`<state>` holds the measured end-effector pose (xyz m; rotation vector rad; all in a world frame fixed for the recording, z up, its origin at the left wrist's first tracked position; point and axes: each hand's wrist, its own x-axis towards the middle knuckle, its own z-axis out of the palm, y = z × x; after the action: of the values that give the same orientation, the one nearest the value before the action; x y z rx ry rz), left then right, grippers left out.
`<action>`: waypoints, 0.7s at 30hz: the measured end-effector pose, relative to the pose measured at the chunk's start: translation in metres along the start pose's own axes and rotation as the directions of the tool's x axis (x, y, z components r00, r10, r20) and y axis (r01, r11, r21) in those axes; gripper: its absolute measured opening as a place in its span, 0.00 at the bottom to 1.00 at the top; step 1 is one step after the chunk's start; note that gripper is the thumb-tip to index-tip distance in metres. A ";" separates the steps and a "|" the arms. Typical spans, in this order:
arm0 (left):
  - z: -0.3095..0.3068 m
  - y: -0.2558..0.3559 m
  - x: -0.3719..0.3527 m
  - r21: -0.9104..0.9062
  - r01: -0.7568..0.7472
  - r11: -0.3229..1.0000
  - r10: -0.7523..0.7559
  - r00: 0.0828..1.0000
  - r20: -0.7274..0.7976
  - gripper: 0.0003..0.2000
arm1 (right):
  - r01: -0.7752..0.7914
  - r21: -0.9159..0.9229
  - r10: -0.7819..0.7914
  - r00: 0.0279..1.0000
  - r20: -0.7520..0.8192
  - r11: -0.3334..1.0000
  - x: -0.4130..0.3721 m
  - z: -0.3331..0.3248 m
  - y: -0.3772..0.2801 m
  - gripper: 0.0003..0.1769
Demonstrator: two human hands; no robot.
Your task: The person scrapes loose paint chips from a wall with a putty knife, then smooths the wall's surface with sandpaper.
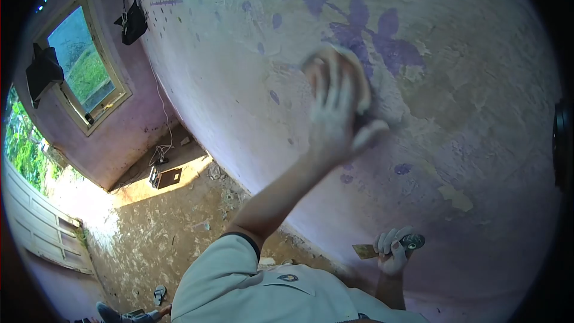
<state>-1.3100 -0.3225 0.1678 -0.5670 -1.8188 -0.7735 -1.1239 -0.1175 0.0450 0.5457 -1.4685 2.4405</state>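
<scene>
My left hand is raised against the wall, fingers spread over a tan, rounded pad. Motion blurs the pad, and the fingers cover much of it. Beside it, purple leaf shapes show on the patchy, scraped wall. Lower down, near my chest, my right hand is closed around a putty knife. Its flat blade points left, and a dark rounded end of it shows past my fingers on the right. Pale dust coats both hands.
A window is in the adjoining wall, with a dark bag hanging near the corner. On the floor are cables, wall debris and a sandal. A person's foot shows at bottom left, near a panelled door.
</scene>
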 end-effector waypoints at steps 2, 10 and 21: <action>0.012 0.042 -0.057 -0.106 -0.148 0.983 0.167 0.964 0.208 0.47 | -0.015 -0.022 0.015 1.000 0.011 1.000 0.002 -0.003 -0.001 0.08; -0.014 -0.036 0.035 -0.014 0.084 0.996 -0.086 0.985 -0.149 0.50 | -0.028 -0.003 0.028 1.000 0.007 1.000 -0.002 -0.034 -0.002 0.07; -0.033 -0.055 0.033 -0.082 0.223 0.971 -0.232 0.965 -0.121 0.49 | -0.069 0.053 0.057 0.980 0.189 0.996 0.018 -0.046 -0.006 0.08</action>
<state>-1.3385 -0.3830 0.1934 -0.3449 -1.7602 -1.0073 -1.1469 -0.0731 0.0383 0.7724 -1.5083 2.5488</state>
